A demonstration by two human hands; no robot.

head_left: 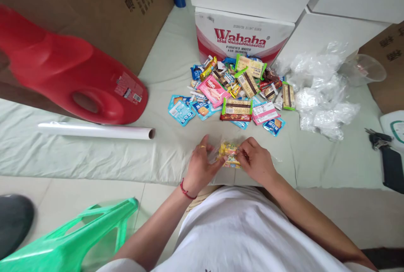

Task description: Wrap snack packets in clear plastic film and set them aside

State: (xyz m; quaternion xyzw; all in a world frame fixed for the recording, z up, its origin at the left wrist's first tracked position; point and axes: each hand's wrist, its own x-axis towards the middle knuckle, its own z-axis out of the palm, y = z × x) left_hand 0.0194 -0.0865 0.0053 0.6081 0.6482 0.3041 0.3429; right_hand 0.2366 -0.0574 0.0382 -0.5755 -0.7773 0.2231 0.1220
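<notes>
At the table's front edge lies a small clear plastic bag (229,153) with yellow-wrapped snacks inside. My left hand (202,162) holds the bag's left side, its thumb against the wrappers. From the right, my right hand (256,159) pinches the bag with bent fingers, and its fingertips are partly hidden. Just beyond both hands spreads a pile of packaged snacks: a pink wafer packet (213,90), a green-ended biscuit packet (237,106), blue biscuit sachets (182,113) and a pink-and-white packet (265,112).
A heap of clear plastic bags (322,95) lies right of the pile, before white cartons (243,32). Leftward are a red jug (69,66) and a white roll (94,130). Keys (378,139) and a dark phone (392,167) lie far right; a green stool (72,234) stands below.
</notes>
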